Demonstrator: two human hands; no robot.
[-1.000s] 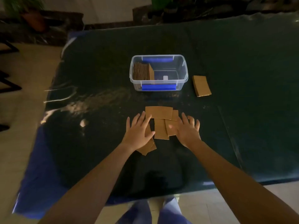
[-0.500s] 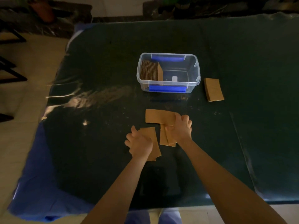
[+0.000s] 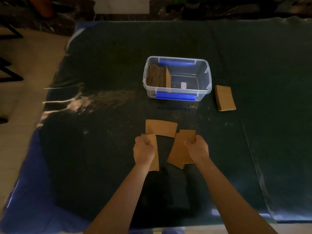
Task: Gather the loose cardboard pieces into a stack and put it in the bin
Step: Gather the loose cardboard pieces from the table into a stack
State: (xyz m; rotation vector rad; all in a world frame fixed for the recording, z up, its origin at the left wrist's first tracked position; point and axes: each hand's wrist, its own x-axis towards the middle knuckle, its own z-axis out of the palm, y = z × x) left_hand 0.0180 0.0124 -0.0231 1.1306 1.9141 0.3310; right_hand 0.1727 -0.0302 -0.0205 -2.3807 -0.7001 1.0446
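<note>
My left hand (image 3: 144, 151) grips a brown cardboard piece (image 3: 155, 159) lifted off the dark table. My right hand (image 3: 197, 149) holds a couple of overlapping cardboard pieces (image 3: 178, 152) by their right edge. One more cardboard piece (image 3: 161, 128) lies flat on the table just beyond both hands. A small stack of cardboard (image 3: 225, 97) lies to the right of the clear plastic bin (image 3: 208, 76). Inside the bin, a row of cardboard pieces (image 3: 157, 76) stands on edge against its left wall.
The table (image 3: 101, 149) has a dark glossy cover with glare at the left. Its left edge drops to a tiled floor (image 3: 20, 92). Dark furniture and plants line the far side. The bin has blue clip handles (image 3: 176, 96).
Both hands have closed on cardboard and lifted it; they moved apart, the left hand to the left, the right hand to the right. The far piece stayed on the table.
</note>
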